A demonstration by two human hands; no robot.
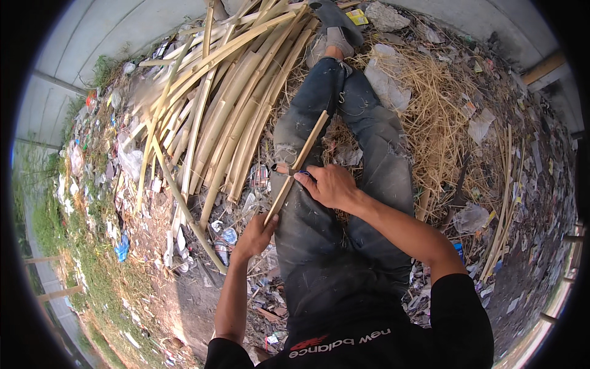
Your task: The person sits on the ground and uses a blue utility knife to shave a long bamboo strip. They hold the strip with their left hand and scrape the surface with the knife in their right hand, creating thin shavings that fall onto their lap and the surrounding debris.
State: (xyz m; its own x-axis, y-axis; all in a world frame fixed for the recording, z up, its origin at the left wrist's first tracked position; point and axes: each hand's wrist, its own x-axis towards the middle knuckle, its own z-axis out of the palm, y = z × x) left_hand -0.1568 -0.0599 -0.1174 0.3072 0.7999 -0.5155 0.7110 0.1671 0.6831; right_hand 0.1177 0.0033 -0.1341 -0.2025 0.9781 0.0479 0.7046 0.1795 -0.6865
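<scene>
1. Grey wall panels [92, 46] curve along the upper left of the frame; below them spreads littered ground [153, 313], strewn with plastic scraps.
2. Dark, worn trousers [313, 246] fill the middle, the legs reaching toward the top, with a torn hole at the left knee.
3. Pale bamboo pieces [236, 123] lie piled in the upper left, the longer ones crossing over split halves.
4. Dry straw [445, 138] covers the ground right of the legs.
5. Slim and light, the bamboo strip [313, 136] slants at frame centre over the left leg.
6. Left hand [255, 236]: fingers wrapped round the strip's lower end.
7. Right hand [335, 186]: curled narrowly at the strip's middle, gripping a small dark piece [291, 171] against it; mostly hidden, its kind cannot be told.
</scene>
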